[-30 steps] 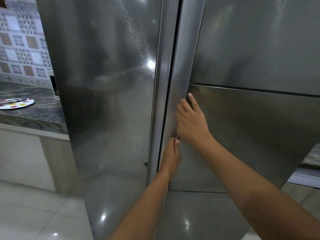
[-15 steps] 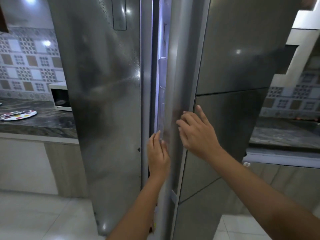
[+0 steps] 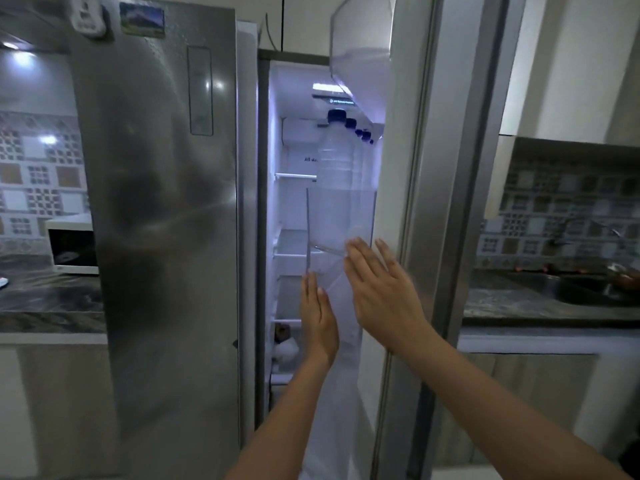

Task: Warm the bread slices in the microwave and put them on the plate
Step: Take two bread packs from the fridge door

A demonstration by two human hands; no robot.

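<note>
I face a steel two-door fridge whose right door (image 3: 446,188) stands swung open, showing the lit inside. My left hand (image 3: 317,317) is flat, fingers up, at the inner edge of that door's shelf. My right hand (image 3: 381,292) is spread open against the door's inner side, holding nothing. Clear bottles with blue caps (image 3: 337,174) stand in the door shelf. A white microwave (image 3: 71,245) sits on the dark counter at the left, its door shut. No bread shows; only a sliver of the plate (image 3: 2,282) peeks in at the left edge.
The fridge's left door (image 3: 156,202) is shut, with magnets near its top. White shelves (image 3: 289,252) inside hold a few small items low down. A sink (image 3: 588,289) with a pot lies on the right counter below patterned tiles.
The right fridge door has swung from a narrow gap to wide open. Both hands went from its edge to its inner side, and my view rose.
</note>
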